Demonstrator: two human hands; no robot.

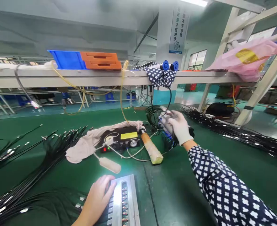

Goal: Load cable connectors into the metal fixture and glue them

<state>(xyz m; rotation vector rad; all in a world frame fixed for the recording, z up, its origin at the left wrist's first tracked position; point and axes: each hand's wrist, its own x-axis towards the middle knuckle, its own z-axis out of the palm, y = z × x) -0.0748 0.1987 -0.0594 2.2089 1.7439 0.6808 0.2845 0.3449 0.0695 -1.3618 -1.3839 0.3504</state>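
My bare left hand (pixel 102 196) grips the upper left edge of a metal fixture (pixel 135 201), thumb and fingers pressed against it. Small parts with coppery tips (pixel 125 204) sit in a row in the fixture's slot. Farther off on the right, my right hand (pixel 179 125) in a white glove reaches to a grey box with blue edges (pixel 165 127). Its fingers are closed and blurred by motion; what they hold is hidden. A tool with a taped, block-ended handle (pixel 152 149) lies left of that hand, beside a black control unit with a yellow display (pixel 129 135).
Black cable bundles lie at the left (pixel 51 153) and far right (pixel 223 125). A pale cloth (pixel 82 147) drapes beside the control unit. A shelf beam (pixel 93 80) crosses ahead, carrying blue and orange bins (pixel 100 59) and a pink bag (pixel 246 59). Yellow tubing (pixel 121 94) hangs down.
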